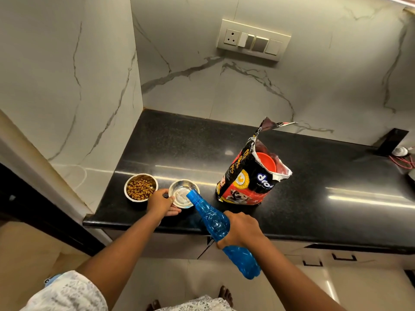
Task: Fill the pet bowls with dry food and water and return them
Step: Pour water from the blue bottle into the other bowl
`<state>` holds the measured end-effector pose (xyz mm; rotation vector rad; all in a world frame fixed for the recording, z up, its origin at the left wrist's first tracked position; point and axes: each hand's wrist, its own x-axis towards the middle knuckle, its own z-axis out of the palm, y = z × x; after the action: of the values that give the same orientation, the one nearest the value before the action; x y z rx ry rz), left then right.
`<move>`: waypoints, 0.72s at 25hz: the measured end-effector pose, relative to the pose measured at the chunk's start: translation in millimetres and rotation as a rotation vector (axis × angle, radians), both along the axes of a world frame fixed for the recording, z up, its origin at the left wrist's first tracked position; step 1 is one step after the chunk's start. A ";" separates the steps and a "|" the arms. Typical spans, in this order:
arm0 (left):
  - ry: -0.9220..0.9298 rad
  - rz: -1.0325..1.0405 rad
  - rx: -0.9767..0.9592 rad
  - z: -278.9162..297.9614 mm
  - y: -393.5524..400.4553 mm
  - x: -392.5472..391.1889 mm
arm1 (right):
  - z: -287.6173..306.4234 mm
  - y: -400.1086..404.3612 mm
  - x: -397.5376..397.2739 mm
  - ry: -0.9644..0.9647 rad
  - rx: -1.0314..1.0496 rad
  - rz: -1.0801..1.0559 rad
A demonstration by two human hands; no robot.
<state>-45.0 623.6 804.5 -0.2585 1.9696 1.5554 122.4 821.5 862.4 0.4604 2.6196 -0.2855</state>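
Head view: black polished countertop (224, 144) set against white marble-look wall panels, socket-and-switch plate (253, 40) on the wall at 12 o'clock.

Containers: steel bowl of dry kibble (140, 187) stands near the counter's front-left corner. Second steel bowl (183, 194) sits just beside it at its 3 o'clock; a little clear liquid seems to lie in the bottom, level hard to tell. Opened dog food bag (251, 176) stands upright at 3 o'clock of the second bowl, apart from it, with an orange-red scoop or cup (266, 162) visible inside the torn top.

Nearby: white object with red wires (404, 153) at the far right counter edge. Nothing blocks either bowl.

Hands: left hand (160, 204) is closed around the near-left rim of the second bowl. Right hand (241, 230) is wrapped around the middle of a blue plastic bottle (215, 223), tilted with its mouth over the second bowl's near-right rim.
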 end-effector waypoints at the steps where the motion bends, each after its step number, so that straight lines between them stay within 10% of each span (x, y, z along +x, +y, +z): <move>1: -0.003 -0.003 -0.003 -1.5 -0.2 -0.1 | -1.3 -0.4 0.0 -0.007 -0.001 -0.002; 18: -0.018 -0.033 0.002 -4.5 -2.8 2.6 | -7.8 1.7 2.4 -0.070 0.008 0.002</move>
<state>-42.4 620.8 800.0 -0.2372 1.9492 1.5284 124.8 823.2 854.6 0.4625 2.5542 -0.2534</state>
